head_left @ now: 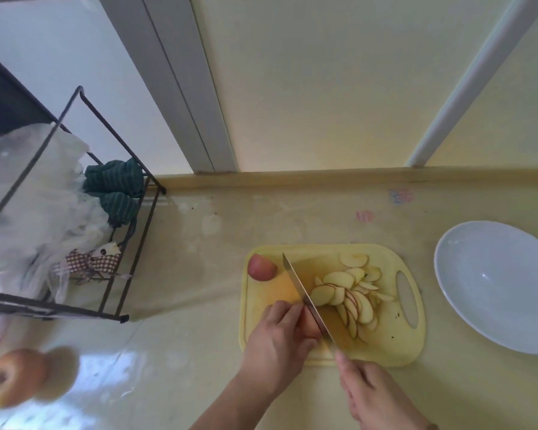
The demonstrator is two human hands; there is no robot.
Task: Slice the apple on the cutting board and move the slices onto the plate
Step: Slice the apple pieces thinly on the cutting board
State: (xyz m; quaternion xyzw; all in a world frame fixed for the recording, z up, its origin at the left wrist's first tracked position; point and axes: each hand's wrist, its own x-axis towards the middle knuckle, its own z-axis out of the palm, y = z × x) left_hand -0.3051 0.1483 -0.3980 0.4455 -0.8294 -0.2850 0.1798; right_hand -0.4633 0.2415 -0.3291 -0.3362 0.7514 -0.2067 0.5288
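A yellow cutting board [382,346] lies on the counter. Several thin apple slices [351,293] are fanned out on its right half. A red apple chunk [261,267] sits at the board's far left corner. My left hand [277,339] curls over another apple piece [312,326] near the board's front, mostly hiding it. My right hand [373,395] grips the handle of a knife [305,297]; its blade runs diagonally across the board, right against my left fingers. A white oval plate [491,283] stands to the right of the board and holds nothing.
A black wire rack [128,262] with plastic bags, a green striped cloth and a checked cloth toy stands at the left. A blurred round brown object [13,378] lies at the front left. The wall runs behind the counter.
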